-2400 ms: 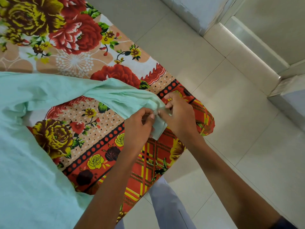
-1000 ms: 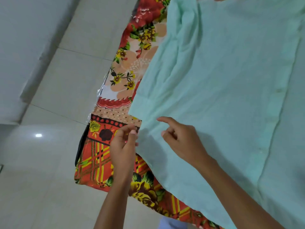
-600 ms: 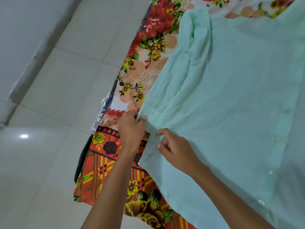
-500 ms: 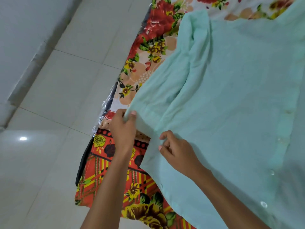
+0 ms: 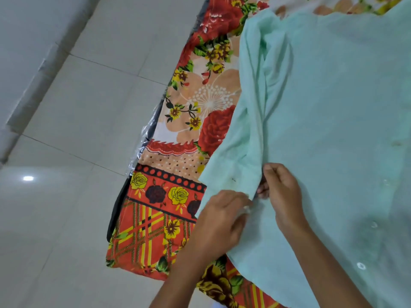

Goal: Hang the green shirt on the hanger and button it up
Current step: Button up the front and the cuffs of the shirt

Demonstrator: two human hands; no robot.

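1. The left hand [image 5: 222, 221] and right hand [image 5: 281, 192] meet at the end of the shirt's sleeve [image 5: 249, 152]. Both have fingers curled onto the cuff edge, the left pinching it from below, the right from the side.
2. The pinch itself is blurred; it may be a cuff button between the left fingers, but I cannot tell.
3. The shirt [image 5: 333, 107] lies spread flat on the floral sheet [image 5: 184, 121], the sleeve folded along its left side, near the bed's edge.
4. My guess at the step: fastening or straightening the cuff. No hanger shows, so hanging looks not yet done.
5. Next calls for a steady two-handed pinch, one hand holding the buttonhole open, the other feeding the button through, then moving to the front placket.
6. Count: one shirt, one sleeve in view, two hands, one sheet, and at least one white button [image 5: 360, 266] plain on the front, fainter ones above it.
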